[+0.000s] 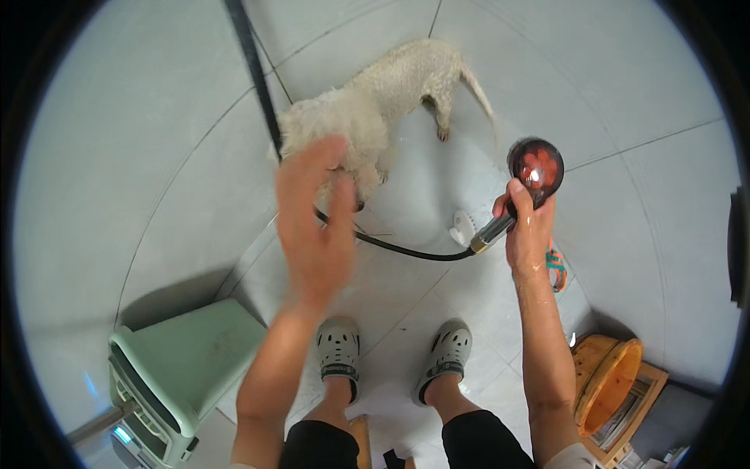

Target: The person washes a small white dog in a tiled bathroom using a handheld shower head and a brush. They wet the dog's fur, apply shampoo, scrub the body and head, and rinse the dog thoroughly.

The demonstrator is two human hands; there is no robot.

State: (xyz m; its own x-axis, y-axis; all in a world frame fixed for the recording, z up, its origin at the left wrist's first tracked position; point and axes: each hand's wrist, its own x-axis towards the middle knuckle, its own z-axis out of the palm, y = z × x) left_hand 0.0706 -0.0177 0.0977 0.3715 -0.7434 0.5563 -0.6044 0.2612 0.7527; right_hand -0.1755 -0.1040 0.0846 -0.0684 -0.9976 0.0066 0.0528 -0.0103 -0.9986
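Note:
My right hand [530, 228] grips a shower head [536, 167] by its handle, below a round, dark head with a red translucent face. A black hose [410, 252] runs from the handle behind my left hand and up past the dog. No water spray is visible. My left hand [316, 228], blurred, is raised with fingers apart and holds nothing. It overlaps the head of a cream-coloured, curly-coated dog [404, 76] in this view; whether they touch I cannot tell. The dog stands on grey floor tiles, its coat looking damp along the back.
A small white brush-like object [464, 227] lies near the hose. Behind my right wrist is an orange and teal strap [556, 271]. A pale green plastic container [193, 357] stands left, and a wooden bucket [612, 381] beside a wooden frame [650, 390] right. My feet wear grey clogs [338, 349].

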